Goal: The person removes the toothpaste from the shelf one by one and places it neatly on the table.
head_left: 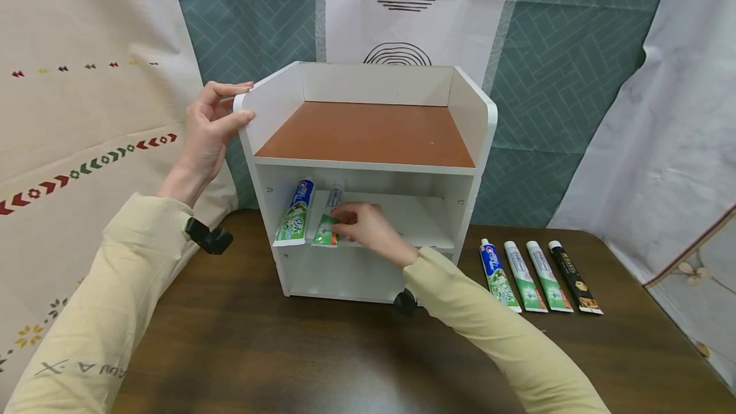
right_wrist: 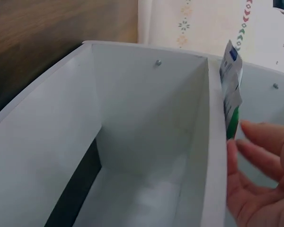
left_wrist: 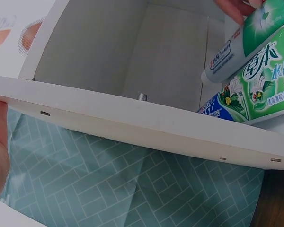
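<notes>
My left hand [head_left: 206, 130] grips the upper left side panel of a white shelf unit [head_left: 368, 163], its thumb inside the panel. On the middle shelf, at the left, a green and white toothpaste tube [head_left: 326, 236] lies with its crimped end toward the front edge. My right hand [head_left: 370, 227] pinches this tube's right side near that end. Beside it on the left lies a blue and green toothpaste tube [head_left: 296, 214], tilted against the side wall. In the left wrist view both tubes show, the green and white one [left_wrist: 226, 56] partly under the right fingertips.
Right of the unit, a blue and green tube [head_left: 499, 273], two green and white tubes [head_left: 526, 276] and a black tube [head_left: 575, 276] lie in a row on the dark wooden table [head_left: 322, 363]. The unit's top has a brown surface [head_left: 368, 133]; patterned cloths hang behind.
</notes>
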Demonstrator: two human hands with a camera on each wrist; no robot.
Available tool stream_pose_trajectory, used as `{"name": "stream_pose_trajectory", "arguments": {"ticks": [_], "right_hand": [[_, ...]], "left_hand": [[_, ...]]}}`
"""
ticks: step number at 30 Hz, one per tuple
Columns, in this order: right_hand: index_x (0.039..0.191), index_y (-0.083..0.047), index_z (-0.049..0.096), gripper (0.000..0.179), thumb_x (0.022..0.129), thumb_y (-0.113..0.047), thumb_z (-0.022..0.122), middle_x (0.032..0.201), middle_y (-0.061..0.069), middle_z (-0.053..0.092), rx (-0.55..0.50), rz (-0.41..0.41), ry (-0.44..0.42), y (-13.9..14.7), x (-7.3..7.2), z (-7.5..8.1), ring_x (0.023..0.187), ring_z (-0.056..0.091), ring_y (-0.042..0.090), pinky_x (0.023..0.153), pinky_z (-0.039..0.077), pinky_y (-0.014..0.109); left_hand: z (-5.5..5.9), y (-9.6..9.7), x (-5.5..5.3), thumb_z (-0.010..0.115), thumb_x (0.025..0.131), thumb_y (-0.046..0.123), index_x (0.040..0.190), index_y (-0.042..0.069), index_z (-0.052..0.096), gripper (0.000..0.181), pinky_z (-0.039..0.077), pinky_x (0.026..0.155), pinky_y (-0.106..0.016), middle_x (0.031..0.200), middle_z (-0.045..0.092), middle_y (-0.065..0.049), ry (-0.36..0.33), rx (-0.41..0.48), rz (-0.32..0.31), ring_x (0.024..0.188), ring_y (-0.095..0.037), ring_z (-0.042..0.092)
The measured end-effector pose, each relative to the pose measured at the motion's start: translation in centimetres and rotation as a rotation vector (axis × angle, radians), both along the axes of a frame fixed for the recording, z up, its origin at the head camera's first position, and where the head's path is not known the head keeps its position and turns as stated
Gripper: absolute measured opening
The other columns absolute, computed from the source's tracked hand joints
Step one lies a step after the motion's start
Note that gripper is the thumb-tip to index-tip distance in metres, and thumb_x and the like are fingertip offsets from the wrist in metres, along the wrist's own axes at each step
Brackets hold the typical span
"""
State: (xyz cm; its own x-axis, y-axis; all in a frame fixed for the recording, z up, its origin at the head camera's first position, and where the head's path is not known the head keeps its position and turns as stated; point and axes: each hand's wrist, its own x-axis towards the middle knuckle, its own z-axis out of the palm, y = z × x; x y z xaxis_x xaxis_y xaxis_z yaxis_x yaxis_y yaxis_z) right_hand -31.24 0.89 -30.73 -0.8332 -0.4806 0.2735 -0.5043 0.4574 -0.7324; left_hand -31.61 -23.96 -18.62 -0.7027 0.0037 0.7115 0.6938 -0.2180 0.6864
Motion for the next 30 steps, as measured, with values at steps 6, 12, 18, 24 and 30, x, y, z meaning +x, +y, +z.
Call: {"name": "stream_pose_trajectory", "arguments": {"ticks": [6, 12, 18, 24, 30], "right_hand": [[0.106, -0.005, 0.064, 0.026, 0.084, -0.019, 0.066, 0.073, -0.003, 0.06, 0.112, -0.042, 0.062, -1.1, 0.5, 0.6, 0.059, 0.056, 0.012, 0.048, 0.043, 0.023], [0.101, -0.003, 0.061, 0.023, 0.082, -0.014, 0.068, 0.072, 0.001, 0.057, 0.116, -0.061, 0.004, -2.0, 0.8, 1.3, 0.056, 0.058, 0.016, 0.047, 0.046, 0.022], [0.096, -0.002, 0.058, 0.021, 0.08, -0.009, 0.069, 0.076, 0.005, 0.053, 0.117, -0.09, -0.026, -2.7, 0.8, 1.8, 0.055, 0.054, 0.012, 0.046, 0.046, 0.021], [0.103, 0.0, 0.059, 0.025, 0.079, -0.003, 0.065, 0.078, 0.007, 0.056, 0.032, -0.097, -0.146, -3.2, 0.5, 1.7, 0.054, 0.057, 0.013, 0.054, 0.051, 0.028], [0.109, 0.001, 0.061, 0.031, 0.079, -0.001, 0.066, 0.087, 0.008, 0.057, -0.086, -0.095, -0.277, -3.0, 0.0, 1.4, 0.062, 0.058, 0.015, 0.058, 0.052, 0.029]], "left_hand": [[0.1, 0.1, 0.0, 0.062, 0.078, -0.008, 0.103, 0.0, 0.059, 0.026, 0.048, 0.076, -0.028, 0.124, 0.048, -0.018, 0.005, -0.005, -0.001, 0.104, -0.029, 0.048], [0.0, 0.1, -0.1, 0.063, 0.079, -0.007, 0.103, 0.0, 0.059, 0.026, 0.048, 0.077, -0.028, 0.125, 0.048, -0.018, 0.004, -0.007, 0.008, 0.105, -0.029, 0.048], [0.0, -0.1, -0.1, 0.062, 0.079, -0.007, 0.104, 0.001, 0.059, 0.026, 0.047, 0.077, -0.028, 0.125, 0.047, -0.018, 0.004, -0.008, 0.015, 0.105, -0.028, 0.048], [0.0, -0.2, 0.0, 0.063, 0.079, -0.007, 0.103, 0.0, 0.059, 0.026, 0.048, 0.077, -0.028, 0.125, 0.048, -0.017, 0.002, -0.01, 0.018, 0.105, -0.029, 0.048], [0.0, -0.1, 0.0, 0.062, 0.078, -0.008, 0.103, 0.0, 0.059, 0.026, 0.048, 0.076, -0.028, 0.126, 0.047, -0.019, 0.004, -0.005, 0.007, 0.105, -0.029, 0.048]]}}
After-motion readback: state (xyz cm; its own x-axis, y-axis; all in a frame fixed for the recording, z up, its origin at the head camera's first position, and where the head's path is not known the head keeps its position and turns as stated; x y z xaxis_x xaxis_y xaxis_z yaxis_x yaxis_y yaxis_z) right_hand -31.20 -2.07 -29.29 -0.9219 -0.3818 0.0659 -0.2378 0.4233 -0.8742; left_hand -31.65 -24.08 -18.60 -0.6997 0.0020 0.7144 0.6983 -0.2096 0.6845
